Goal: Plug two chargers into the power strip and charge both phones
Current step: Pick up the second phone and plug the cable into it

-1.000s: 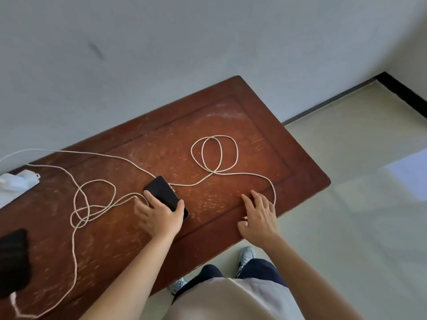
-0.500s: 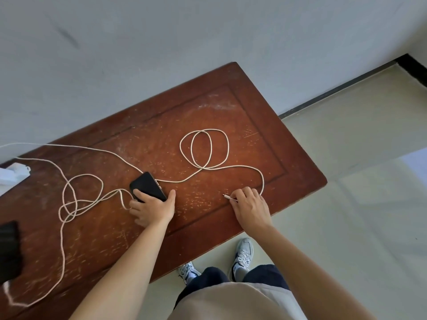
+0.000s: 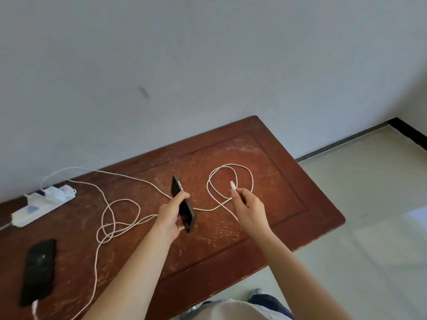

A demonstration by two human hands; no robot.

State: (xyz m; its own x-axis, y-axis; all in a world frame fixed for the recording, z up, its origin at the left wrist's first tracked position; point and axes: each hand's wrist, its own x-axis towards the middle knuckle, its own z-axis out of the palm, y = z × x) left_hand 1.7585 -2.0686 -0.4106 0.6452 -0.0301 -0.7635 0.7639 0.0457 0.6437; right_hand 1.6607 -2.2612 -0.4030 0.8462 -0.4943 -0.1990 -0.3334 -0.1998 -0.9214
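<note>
My left hand [image 3: 172,214] grips a black phone [image 3: 182,204], lifted off the table and turned on edge. My right hand [image 3: 248,207] pinches the white cable's connector end [image 3: 233,185], raised to the right of that phone and apart from it. The cable [image 3: 231,181] loops on the table behind my right hand. A second black phone [image 3: 39,271] lies flat at the near left with a white cable at its bottom end. The white power strip [image 3: 39,206] sits at the far left with white chargers plugged in.
The worn brown wooden table [image 3: 288,181] stands against a pale wall. A second white cable [image 3: 111,218] lies in loops left of centre. Tiled floor is to the right, and my legs and shoes show below.
My left hand has lifted the phone off the table and tipped it on edge. My right hand has picked up the cable's connector and raised it. The view has tilted up.
</note>
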